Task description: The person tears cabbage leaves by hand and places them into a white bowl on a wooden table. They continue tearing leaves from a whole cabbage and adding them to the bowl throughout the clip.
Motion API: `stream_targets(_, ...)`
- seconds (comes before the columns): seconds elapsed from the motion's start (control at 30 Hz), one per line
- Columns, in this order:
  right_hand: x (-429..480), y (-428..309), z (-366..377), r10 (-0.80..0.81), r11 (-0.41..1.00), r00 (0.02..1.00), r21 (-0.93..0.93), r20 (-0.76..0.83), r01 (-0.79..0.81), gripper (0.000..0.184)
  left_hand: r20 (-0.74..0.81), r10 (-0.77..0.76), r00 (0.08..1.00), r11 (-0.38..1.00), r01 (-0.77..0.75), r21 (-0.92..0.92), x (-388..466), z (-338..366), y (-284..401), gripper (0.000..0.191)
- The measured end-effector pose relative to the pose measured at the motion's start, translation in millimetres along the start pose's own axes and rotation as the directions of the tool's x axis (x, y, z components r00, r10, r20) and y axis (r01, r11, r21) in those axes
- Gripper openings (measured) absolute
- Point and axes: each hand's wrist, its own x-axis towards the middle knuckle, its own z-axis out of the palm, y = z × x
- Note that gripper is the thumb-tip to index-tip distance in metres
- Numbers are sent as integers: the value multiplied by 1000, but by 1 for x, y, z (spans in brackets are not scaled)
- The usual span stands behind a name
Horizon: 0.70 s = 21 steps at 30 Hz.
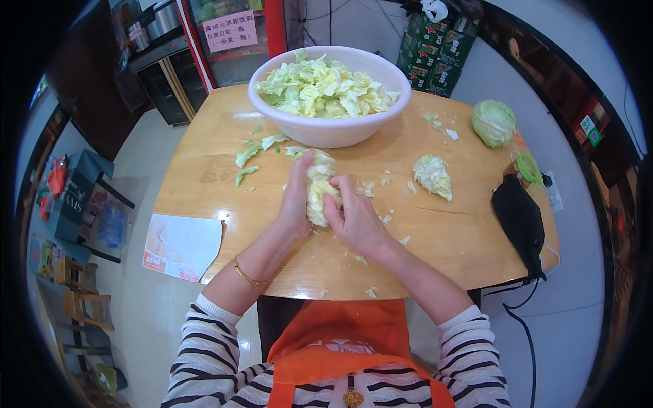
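Between my hands, low over the wooden table, is a pale yellow-white cabbage heart (319, 173), stripped of its outer leaves. My left hand (296, 199) grips it along its left side. The thumb and bent fingers of my right hand (355, 214) pinch its right side, near the lower end. Just beyond stands a large white plastic basin (331, 130), heaped with torn cabbage leaves (329, 86). A crumpled second piece of cabbage (432, 176) lies to the right. Farther back at the right is a whole green cabbage (494, 123).
Leaf scraps (248, 155) are scattered over the wooden table (204, 188). A sheet of paper (183, 247) overhangs its left edge. At the right edge are a jar with a green lid (528, 171) and a black pouch (519, 224). Green cartons (433, 53) stand behind.
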Motion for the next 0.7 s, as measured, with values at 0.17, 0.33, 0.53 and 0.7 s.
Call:
stream_targets(0.17, 0, 15, 1, 57, 977, 997, 207, -57, -45, 15, -1, -15, 1000, 1000, 15, -18, -1, 6, -2, 51)
stream_targets(0.33, 12, 24, -3, 376, 628, 922, 708, 89, -324, 21, 96, 27, 995, 999, -24, -35, -2, 0, 10, 54)
stream_targets(0.53, 12, 19, 3, 123, 920, 990, 381, -67, -88, 56, -2, 77, 997, 996, -77, 44, -3, 6, 9, 56)
stream_targets(0.7, 11, 11, 4, 104, 955, 992, 285, -75, -79, 82, -3, 65, 998, 996, -65, 66, -10, 13, 3, 50)
